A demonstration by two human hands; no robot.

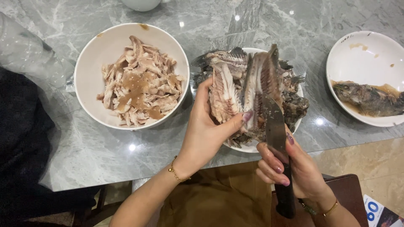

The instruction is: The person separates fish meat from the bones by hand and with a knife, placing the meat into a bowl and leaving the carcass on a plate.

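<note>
Over the middle plate, your left hand has its grip clamped on the cooked fish, thumb across the flesh, holding it up off the plate. Your right hand is closed tight on the black handle of the knife, blade lying against the fish just beside that thumb. Keep the edge flat along the bones, angle it away from the thumb, use short strokes. Shredded meat sits in the bowl to the left on the desk.
</note>
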